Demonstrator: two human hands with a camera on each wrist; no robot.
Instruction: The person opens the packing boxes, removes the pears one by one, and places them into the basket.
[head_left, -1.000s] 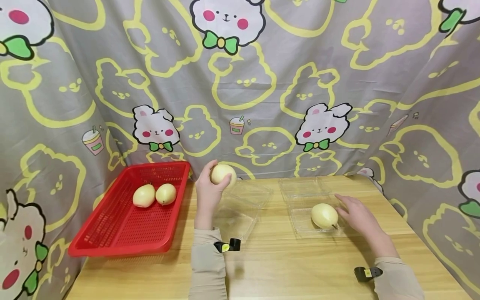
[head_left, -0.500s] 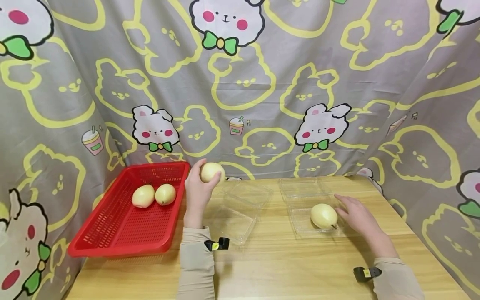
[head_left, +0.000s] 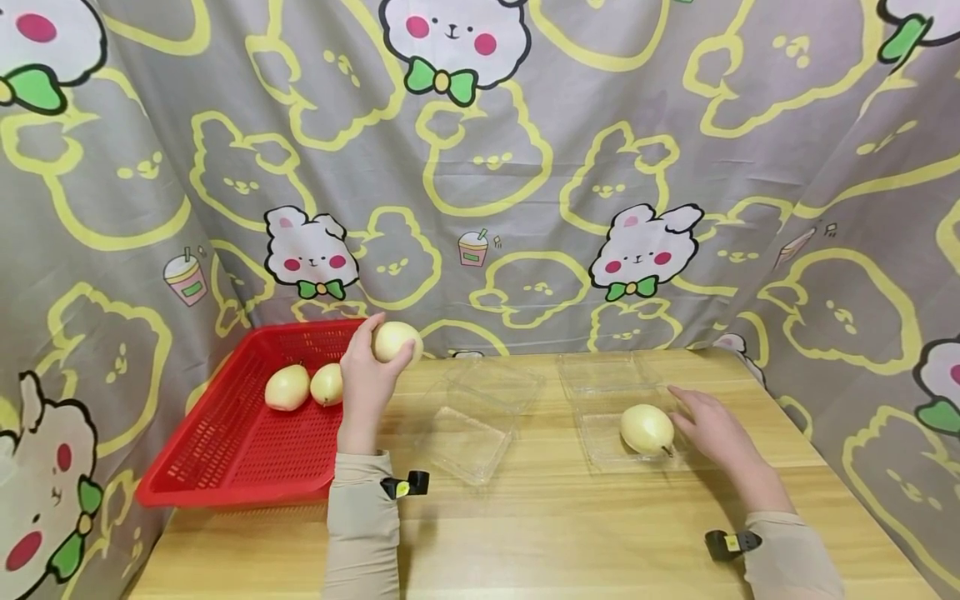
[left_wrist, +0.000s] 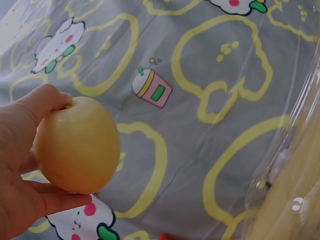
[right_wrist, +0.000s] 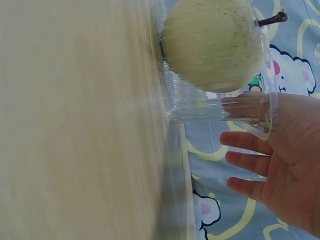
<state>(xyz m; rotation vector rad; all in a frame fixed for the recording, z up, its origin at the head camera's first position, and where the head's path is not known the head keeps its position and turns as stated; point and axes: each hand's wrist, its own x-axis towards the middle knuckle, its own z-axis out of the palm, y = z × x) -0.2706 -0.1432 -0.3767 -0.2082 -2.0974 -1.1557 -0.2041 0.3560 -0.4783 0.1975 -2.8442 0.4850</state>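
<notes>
My left hand (head_left: 365, 379) grips a pale yellow pear (head_left: 396, 342) between thumb and fingers, above the table beside the red basket's right edge. In the left wrist view, the fingers and thumb curl round this pear (left_wrist: 77, 145). To the right, another pear (head_left: 647, 429) with a brown stem lies in a clear plastic box (head_left: 600, 442) whose lid stands open behind it. My right hand (head_left: 716, 429) is at that box's right side, fingers extended. In the right wrist view, the thumb shows through the box wall, and the other fingers of the hand (right_wrist: 285, 165) are spread.
A red perforated basket (head_left: 255, 467) on the left holds two pears, one pear (head_left: 287, 388) fully visible and the other pear (head_left: 327, 385) partly behind my left hand. A second clear plastic box (head_left: 468, 446), lid open, lies mid-table. A patterned curtain (head_left: 487, 167) encloses the wooden table (head_left: 570, 533).
My left hand has moved left with the pear, from over the middle clear box toward the red basket. The right hand and the pear beside it have stayed in place.
</notes>
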